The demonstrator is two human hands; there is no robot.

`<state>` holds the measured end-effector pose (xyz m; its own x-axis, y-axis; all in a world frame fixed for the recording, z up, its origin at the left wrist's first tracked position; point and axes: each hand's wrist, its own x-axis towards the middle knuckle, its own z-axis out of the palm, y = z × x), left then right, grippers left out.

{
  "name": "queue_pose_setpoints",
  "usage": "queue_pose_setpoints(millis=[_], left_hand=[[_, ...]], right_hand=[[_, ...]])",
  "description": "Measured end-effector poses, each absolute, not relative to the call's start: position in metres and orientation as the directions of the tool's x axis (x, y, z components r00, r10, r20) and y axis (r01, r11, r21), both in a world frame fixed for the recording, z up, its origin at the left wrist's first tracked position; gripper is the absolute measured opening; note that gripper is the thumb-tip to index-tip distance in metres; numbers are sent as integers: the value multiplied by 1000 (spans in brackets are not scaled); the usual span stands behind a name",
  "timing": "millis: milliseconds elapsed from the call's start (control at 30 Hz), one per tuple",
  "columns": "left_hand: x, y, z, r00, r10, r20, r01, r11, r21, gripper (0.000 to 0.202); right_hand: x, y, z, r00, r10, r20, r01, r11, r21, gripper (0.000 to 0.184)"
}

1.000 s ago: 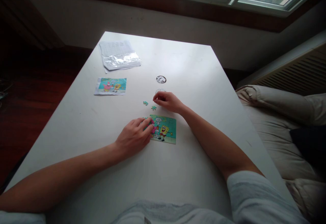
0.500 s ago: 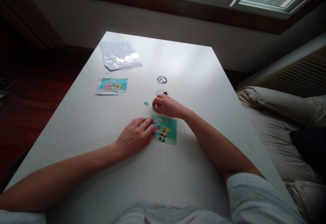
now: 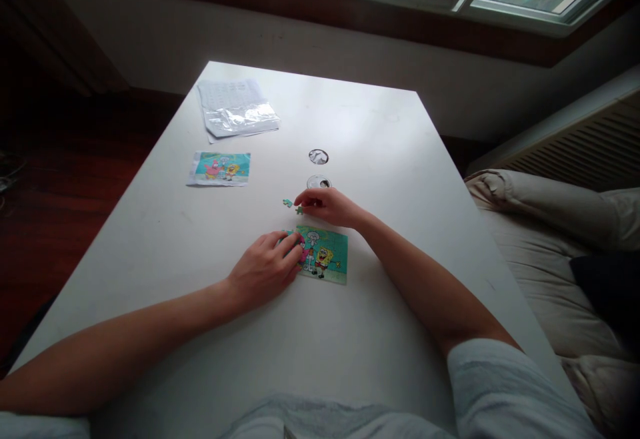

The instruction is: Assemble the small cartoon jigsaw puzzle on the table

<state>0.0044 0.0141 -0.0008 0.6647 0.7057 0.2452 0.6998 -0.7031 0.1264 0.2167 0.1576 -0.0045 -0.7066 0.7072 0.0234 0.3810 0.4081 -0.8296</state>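
My left hand (image 3: 267, 259) lies flat with its fingers stretched out, the fingertips resting on the left side of a jigsaw puzzle (image 3: 335, 242). That puzzle shows cartoon figures on teal, and its left end is hidden under the fingers. Just beyond its upper edge, my right hand (image 3: 327, 206) has its thumb and index finger at a small green puzzle piece (image 3: 299, 210). The grip looks like a loose pinch. Slightly to the left of those fingertips, another loose teal piece (image 3: 287, 203) lies on the table.
A printed picture (image 3: 223, 169) with the same cartoon figures lies on the white table (image 3: 350, 346), left of the hands. Papers with a clear plastic sleeve (image 3: 237, 109) sit at the far left. Two round holes (image 3: 319, 156) are in the tabletop, and a cushioned seat (image 3: 525, 259) stands right.
My right hand has shifted slightly left with its index finger straighter, and the green piece beside it has moved a little left too. My left hand has stayed in place.
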Motion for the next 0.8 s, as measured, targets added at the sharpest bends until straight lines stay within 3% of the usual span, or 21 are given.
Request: queue_pose_setpoints(millis=[367,800], left_hand=[[4,14,-3,661,707,252,701,-701,130,24],[4,15,0,665,696,270,686,-713,148,20]], right_hand=[[213,161,-16,-648,761,-3,202,169,-965,20],[204,146,-4,-783,619,64,302,467,-831,19]])
